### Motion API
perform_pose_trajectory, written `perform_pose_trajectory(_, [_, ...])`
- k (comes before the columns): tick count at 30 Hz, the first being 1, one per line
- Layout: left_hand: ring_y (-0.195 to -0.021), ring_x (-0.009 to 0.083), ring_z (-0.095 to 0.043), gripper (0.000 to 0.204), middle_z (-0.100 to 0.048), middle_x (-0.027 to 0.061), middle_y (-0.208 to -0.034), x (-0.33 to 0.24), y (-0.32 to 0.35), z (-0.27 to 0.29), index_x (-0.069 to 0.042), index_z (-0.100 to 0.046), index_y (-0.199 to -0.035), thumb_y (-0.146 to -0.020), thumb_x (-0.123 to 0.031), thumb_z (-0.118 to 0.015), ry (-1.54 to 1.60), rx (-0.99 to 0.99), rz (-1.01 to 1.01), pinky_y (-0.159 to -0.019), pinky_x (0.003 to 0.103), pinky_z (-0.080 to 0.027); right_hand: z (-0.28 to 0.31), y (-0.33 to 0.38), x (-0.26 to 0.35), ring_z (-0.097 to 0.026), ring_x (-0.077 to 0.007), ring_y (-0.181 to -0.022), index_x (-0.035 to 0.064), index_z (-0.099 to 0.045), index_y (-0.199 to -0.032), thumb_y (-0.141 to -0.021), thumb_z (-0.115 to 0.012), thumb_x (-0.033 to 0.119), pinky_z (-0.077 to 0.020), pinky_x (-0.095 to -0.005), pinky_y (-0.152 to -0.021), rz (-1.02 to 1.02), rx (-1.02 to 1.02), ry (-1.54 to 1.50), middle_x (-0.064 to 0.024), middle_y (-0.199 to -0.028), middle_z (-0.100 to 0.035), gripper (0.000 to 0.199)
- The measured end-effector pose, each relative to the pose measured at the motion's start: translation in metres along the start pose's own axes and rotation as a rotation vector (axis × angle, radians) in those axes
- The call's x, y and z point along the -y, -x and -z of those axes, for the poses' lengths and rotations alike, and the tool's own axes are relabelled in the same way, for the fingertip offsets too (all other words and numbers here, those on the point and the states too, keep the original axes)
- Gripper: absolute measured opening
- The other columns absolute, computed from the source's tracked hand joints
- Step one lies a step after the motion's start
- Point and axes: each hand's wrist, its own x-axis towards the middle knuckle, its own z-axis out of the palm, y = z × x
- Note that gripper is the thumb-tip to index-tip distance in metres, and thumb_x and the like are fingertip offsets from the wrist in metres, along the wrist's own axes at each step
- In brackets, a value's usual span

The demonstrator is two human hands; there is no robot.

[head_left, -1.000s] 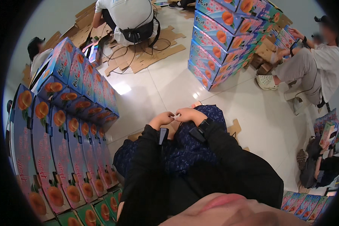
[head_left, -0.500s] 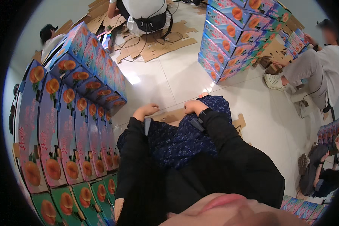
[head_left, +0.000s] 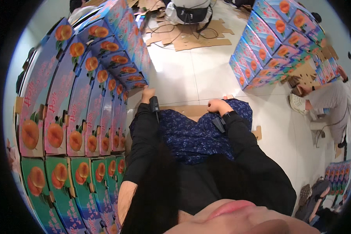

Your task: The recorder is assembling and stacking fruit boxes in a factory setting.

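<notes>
One blue skirt [head_left: 195, 136] spreads — left hand [head_left: 147, 94] is beyond its far left corner, near boxes [head_left: 119, 54]; right hand [head_left: 219, 106] curls at its far edge — any grasp, I cannot tell.

Pink lettering [head_left: 29, 102] on boxes [head_left: 60, 111], white on waist bag [head_left: 191, 15].

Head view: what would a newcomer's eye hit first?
The tall wall of fruit-printed boxes filling the left side, with the person's left hand close to its far end. Then the similar stack at upper right, across the pale floor. Last, the dark blue patterned cloth over the lap, the right hand at its far edge.
</notes>
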Motion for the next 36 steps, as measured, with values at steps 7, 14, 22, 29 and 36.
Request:
perform_pose_trajectory(7, [-0.107,0.0385,-0.052,0.069,-0.054,0.0268,-0.113,0.037,-0.025,0.002,0.006,-0.039,-0.124,-0.070,-0.032,-0.060,-0.178,-0.302,0.069,-0.090,0.042,-0.041,0.007,-0.004,0.016,-0.060,-0.0356,-0.096,0.0049,-0.066,-0.099,-0.071,-0.055,0.025,-0.0447,-0.0417,-0.087,0.006,0.009,-0.019,-0.0216,-0.102,-0.062,0.037])
perform_pose_trajectory(14, [-0.121,0.0367,-0.037,0.087,-0.035,0.0284,-0.132,-0.051,-0.014,0.017,0.009,-0.023,-0.134,-0.072,-0.035,-0.065,0.626,-0.053,0.330,-0.099,0.038,-0.033,0.000,-0.003,-0.013,-0.059,-0.0364,-0.097,0.0030,-0.066,-0.099,-0.070,-0.055,0.023,-0.0445,-0.0414,-0.087,-0.085,0.085,-0.053,-0.0225,-0.103,-0.062,0.036])
perform_pose_trajectory(22, [-0.129,0.0372,-0.031,0.092,-0.034,0.0289,-0.136,-0.119,0.000,0.105,0.009,-0.021,-0.137,-0.069,-0.032,-0.067,0.508,-0.217,0.375,-0.104,0.038,-0.027,0.002,-0.011,0.006,-0.059,-0.0331,-0.099,0.0068,-0.065,-0.103,-0.073,-0.057,0.028,-0.0444,-0.0400,-0.087,-0.057,0.137,0.003,-0.0172,-0.103,-0.064,0.038])
perform_pose_trajectory(29, [-0.130,0.0406,-0.027,0.095,-0.032,0.0310,-0.137,-0.101,-0.022,0.092,0.010,-0.027,-0.134,-0.064,-0.036,-0.073,0.654,-0.140,0.393,-0.106,0.039,-0.024,0.008,-0.015,0.009,-0.058,-0.0326,-0.102,0.0067,-0.063,-0.108,-0.075,-0.057,0.029,-0.0444,-0.0394,-0.088,-0.051,0.195,-0.006,-0.0178,-0.107,-0.062,0.040])
perform_pose_trajectory(36, [-0.107,0.0250,-0.047,0.081,-0.047,0.0177,-0.120,-0.121,-0.015,0.100,0.012,-0.030,-0.131,-0.072,-0.027,-0.070,0.565,-0.123,0.474,-0.087,0.033,-0.040,0.007,-0.011,0.007,-0.058,-0.0351,-0.100,0.0062,-0.064,-0.104,-0.073,-0.055,0.026,-0.0423,-0.0421,-0.089,-0.026,0.144,-0.085,-0.0200,-0.104,-0.062,0.038])
